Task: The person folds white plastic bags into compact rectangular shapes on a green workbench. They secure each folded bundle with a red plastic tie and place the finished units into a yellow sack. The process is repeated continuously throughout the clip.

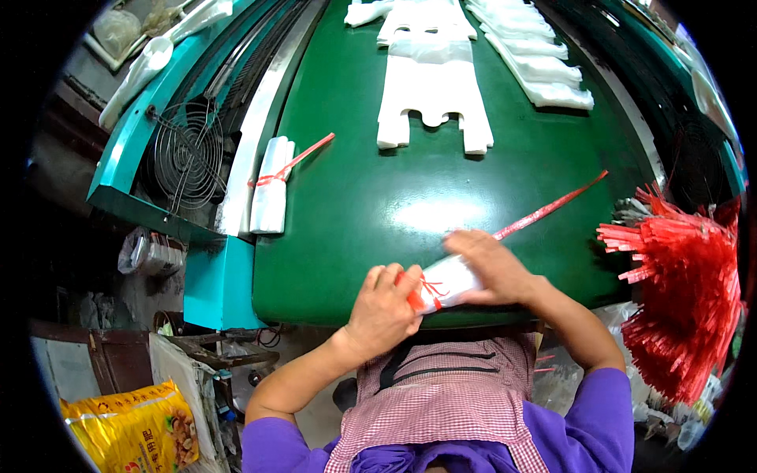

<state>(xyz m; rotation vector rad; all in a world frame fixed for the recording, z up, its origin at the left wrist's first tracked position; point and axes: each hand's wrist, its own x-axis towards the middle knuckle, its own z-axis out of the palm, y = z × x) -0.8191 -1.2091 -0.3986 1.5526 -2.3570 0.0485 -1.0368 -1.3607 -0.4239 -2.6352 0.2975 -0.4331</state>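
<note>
At the near edge of the green belt, a folded bundle of white plastic bags [453, 281] lies between my hands, with a red strip [433, 292] around its left part. My left hand [380, 304] is closed on the bundle's left end, fingers bent over the red strip. Around the right end curves my right hand [497, 268], its thumb below and its fingers above, slightly blurred. Another red plastic strip [552, 208] runs from beside my right hand toward the upper right. A similar bundle tied with red strip [272, 189] rests at the belt's left edge.
Flat white vest-style bags [430, 87] lie at the belt's far middle. Several folded white bundles [544, 71] line its far right. A thick bunch of red strips [670, 292] hangs at the right. A wire fan guard [189, 154] and a yellow bag [134, 430] are at the left.
</note>
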